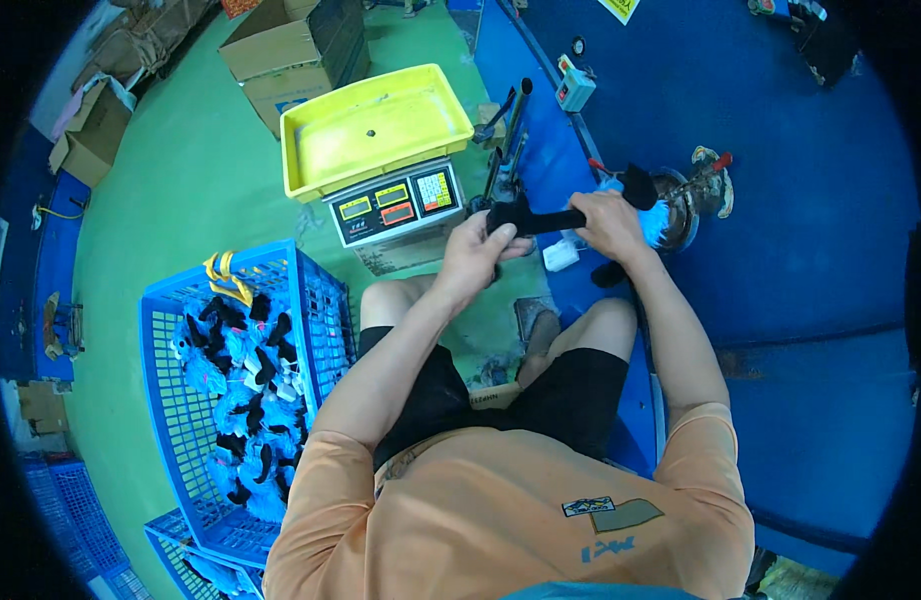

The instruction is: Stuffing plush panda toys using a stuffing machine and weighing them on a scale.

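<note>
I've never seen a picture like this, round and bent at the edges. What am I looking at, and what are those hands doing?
There is no machine here. The one picture comes from a wide-angle camera worn on a person's head, looking down, so you see their orange shirt, knees and both forearms; the lens bends straight lines. The left hand and right hand together grip a black-handled brush with blue bristles, held over a blue workbench beside a round metal fixture. On the green floor stands a scale with a yellow tray on it. To the person's left is a blue crate full of similar brushes. Cardboard boxes stand farther off.
</note>
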Tool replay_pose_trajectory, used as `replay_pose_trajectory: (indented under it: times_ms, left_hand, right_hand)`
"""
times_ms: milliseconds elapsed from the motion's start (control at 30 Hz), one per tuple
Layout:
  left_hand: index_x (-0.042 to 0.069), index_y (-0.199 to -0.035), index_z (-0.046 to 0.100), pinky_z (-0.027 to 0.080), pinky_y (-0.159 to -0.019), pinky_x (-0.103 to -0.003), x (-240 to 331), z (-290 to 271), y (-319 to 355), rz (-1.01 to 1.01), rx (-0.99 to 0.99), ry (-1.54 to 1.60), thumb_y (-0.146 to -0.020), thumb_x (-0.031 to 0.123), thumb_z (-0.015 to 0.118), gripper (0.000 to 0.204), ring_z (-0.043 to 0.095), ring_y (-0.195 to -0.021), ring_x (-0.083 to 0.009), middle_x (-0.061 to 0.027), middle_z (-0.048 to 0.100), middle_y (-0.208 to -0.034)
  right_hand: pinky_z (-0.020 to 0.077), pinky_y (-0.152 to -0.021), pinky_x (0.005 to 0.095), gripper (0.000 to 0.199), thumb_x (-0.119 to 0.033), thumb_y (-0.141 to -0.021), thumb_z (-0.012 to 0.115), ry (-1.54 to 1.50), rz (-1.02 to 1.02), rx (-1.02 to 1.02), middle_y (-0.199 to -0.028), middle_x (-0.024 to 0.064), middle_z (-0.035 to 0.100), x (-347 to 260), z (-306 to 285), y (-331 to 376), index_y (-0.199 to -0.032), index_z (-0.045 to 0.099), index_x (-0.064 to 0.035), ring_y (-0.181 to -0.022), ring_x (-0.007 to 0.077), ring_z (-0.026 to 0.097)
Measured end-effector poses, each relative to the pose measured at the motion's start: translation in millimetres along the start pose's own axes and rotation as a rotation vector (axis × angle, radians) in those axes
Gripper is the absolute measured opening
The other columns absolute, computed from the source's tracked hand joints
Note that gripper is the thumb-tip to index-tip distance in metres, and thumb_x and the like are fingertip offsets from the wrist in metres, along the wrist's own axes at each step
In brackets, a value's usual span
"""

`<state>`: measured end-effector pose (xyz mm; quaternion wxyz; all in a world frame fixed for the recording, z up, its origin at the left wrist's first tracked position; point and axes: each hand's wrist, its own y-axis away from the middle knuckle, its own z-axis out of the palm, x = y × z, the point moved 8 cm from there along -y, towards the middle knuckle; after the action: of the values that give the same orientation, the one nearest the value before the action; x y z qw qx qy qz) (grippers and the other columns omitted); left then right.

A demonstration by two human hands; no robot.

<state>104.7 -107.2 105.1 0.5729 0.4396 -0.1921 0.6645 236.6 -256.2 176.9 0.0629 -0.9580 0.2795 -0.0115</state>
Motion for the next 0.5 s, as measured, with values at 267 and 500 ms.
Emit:
replay_pose_trajectory:
  times_ms: [267,500]
  left_hand:
    - [-0.005,-0.113,0.061,0.058,-0.067,-0.022,12,10,0,0.056,0.03,-0.111,-0.097,0.005,0.063,0.019,0.073,-0.078,-0.0184,-0.013,0.069,-0.092]
    - [-0.004,-0.112,0.061,0.058,-0.066,-0.022,14,-22,14,0.098,0.123,-0.059,-0.097,0.006,0.063,0.018,0.073,-0.076,-0.019,-0.0129,0.069,-0.092]
  right_hand:
    - [0.0507,-0.075,0.0459,0.021,-0.01,-0.074,0.073,0.089,0.024,-0.043,-0.084,0.0089,0.071,-4,3,-2,-0.092,0.063,-0.0099,-0.081,0.0363,0.067]
    - [0.0522,-0.074,0.0488,0.02,-0.014,-0.075,0.074,0.073,-0.039,-0.039,-0.083,0.0133,0.072,-45,-6,-15,-0.09,0.062,-0.0077,-0.081,0.0377,0.069]
